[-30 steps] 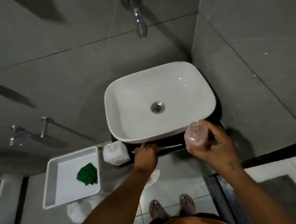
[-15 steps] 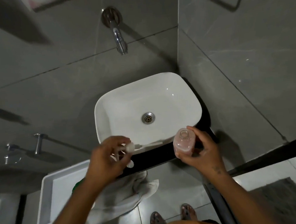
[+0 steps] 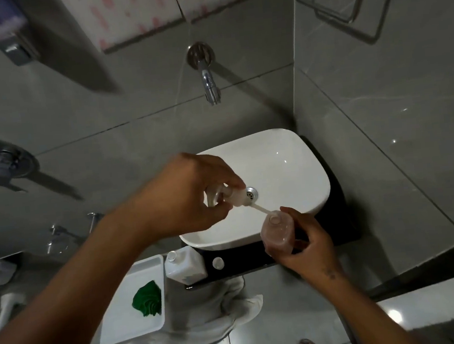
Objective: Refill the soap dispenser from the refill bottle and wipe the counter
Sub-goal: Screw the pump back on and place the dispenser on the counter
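step: looks like you're putting the pump head (image 3: pixel 235 196) back into the soap dispenser (image 3: pixel 277 232), so I'd guess the pouring part is done. Can't swear to it though, the liquid level is hard to read from here.

left hand: your left hand (image 3: pixel 192 194) has its fingers (image 3: pixel 231 184) clamped on the pump head, with the dip tube (image 3: pixel 261 209) sticking out down and right. The tube tip sits right at the dispenser's open mouth; I can't tell if it's actually inside.

right hand: your right hand (image 3: pixel 308 247) is wrapped around the dispenser body, fingers closed on it, holding it just in front of the sink (image 3: pixel 289 171) rim and above the black counter (image 3: pixel 341 216).

how to do it well: keep the dispenser upright and still, and let the left hand do all the moving. Right now the tube comes in at a slant, so straighten the pump over the neck before pushing down or the tube will bend against the rim. Seat the collar flat, then twist. Don't squeeze the bottle; it looks like soft plastic and could burp soap out of the top.

refill bottle: the white refill bottle (image 3: pixel 183 267) stands on the left end of the counter, touching the tray, with its mouth open. Its cap (image 3: pixel 218 263) lies just beside it. Cap it before you wipe so you don't knock it over.

for the wipe: the green cloth (image 3: pixel 147 298) sits in the white tray (image 3: pixel 130 331) to the left, well within reach. There's also a white towel (image 3: pixel 207 320) hanging below the counter.
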